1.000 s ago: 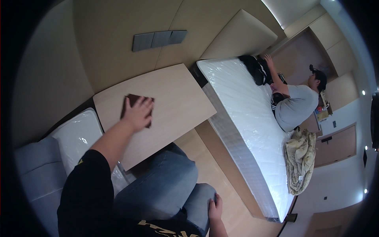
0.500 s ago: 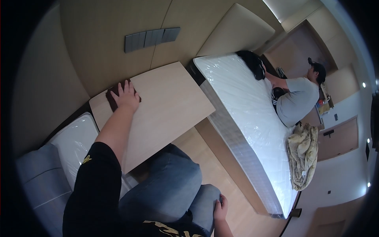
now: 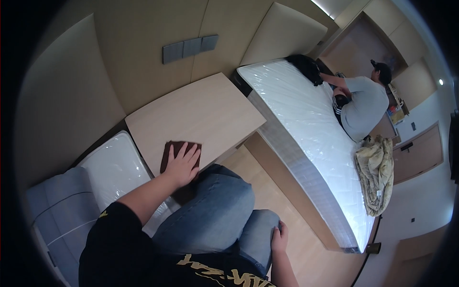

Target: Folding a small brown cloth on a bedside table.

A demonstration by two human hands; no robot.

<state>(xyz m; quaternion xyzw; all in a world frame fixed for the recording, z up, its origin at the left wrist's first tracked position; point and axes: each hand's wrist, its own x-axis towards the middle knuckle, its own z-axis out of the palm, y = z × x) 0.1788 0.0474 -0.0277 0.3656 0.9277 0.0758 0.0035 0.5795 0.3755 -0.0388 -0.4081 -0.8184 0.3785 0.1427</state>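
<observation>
My left hand (image 3: 183,167) lies flat with its fingers spread on a dark brown cloth (image 3: 165,154). The cloth is pressed against the pale wood top of a bedside table (image 3: 201,107), close to its near edge. By my knee in blue jeans (image 3: 258,229), my right hand (image 3: 280,237) is curled, with part of its fingers hidden. A small dark bit shows at its fingertips, too small to name.
To the right stands a bed whose white mattress (image 3: 296,129) is wrapped in clear plastic. Another wrapped mattress (image 3: 114,160) and a grey-blue folded pad (image 3: 64,203) are at left. A person in a grey shirt (image 3: 366,107) is beyond the bed, near a crumpled beige quilt (image 3: 375,177).
My left hand and the brown cloth have moved across the tabletop from near the wall to the near edge. My right hand has stayed by the knee. The view has shifted slightly.
</observation>
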